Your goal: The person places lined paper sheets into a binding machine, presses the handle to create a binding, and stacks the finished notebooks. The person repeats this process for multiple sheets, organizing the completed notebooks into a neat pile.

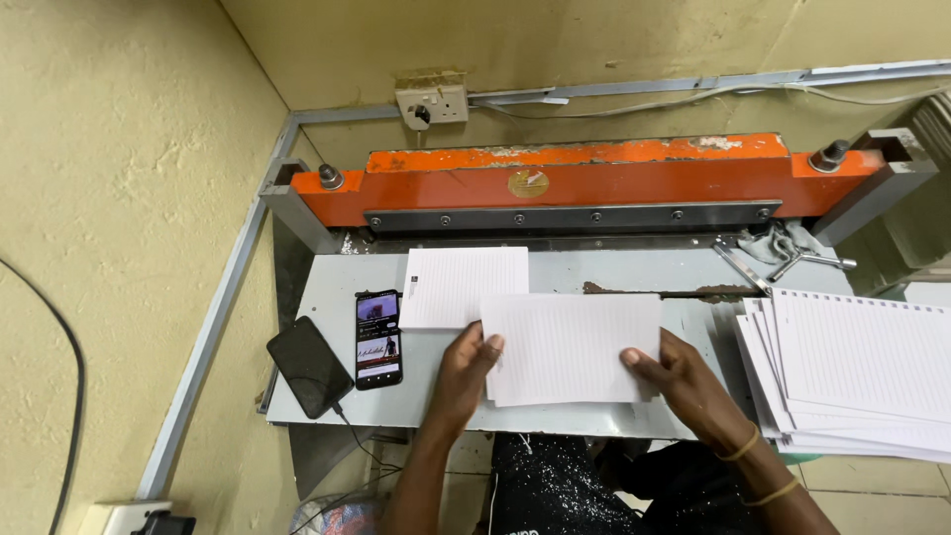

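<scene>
Hands on a sheaf of lined paper at an orange machine

Paper fills the middle of the view: a small stack of lined sheets lies on the grey metal surface, near its front edge. The left hand grips the stack's left edge, thumb on top and fingers curled beneath. The right hand holds the right edge the same way, thumb pressed on the top sheet, the rest of the fingers tucked under. Both are closed on the paper, not spread flat. Two thin bands circle the right wrist.

Just beyond and to the left, a second lined sheet lies flat, its near right corner covered by the held stack. It carries a small dark printed strip along its left margin, too small to make out.

Further left, two phones lie side by side. The lit phone shows a screen of small pictures; the dark phone lies at an angle with a cable running off its near end.

At the right, a fanned pile of punched sheets overhangs the surface's edge, rows of holes along its far side.

Across the far side stands the orange machine bar, worn and chipped, with a small round gold badge at its centre and a bolt at each end. Spanners lie by its right end. A wall socket sits above.
</scene>
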